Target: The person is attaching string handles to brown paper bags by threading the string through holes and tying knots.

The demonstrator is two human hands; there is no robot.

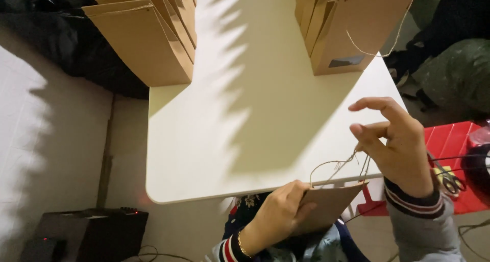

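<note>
A pale, round-cornered table (214,139) fills the middle of the view above a light floor, with dark bags in the far-left corner. At the table's near edge, a flat brown paper bag (332,203) is held just below the rim, its upper edge level with the tabletop. The left hand (278,211) is closed on the bag's left side, thumb on the face, fingers behind. The right hand (395,144) is partly open, thumb and fingers pinching a thin twine cord (337,166) that loops from the bag's top edge; the index finger is extended. Farther back stand two rows of upright brown paper bags, left row (148,32) and right row (347,22). To the right, scissors (449,180) lie on a red stool (449,144).
</note>
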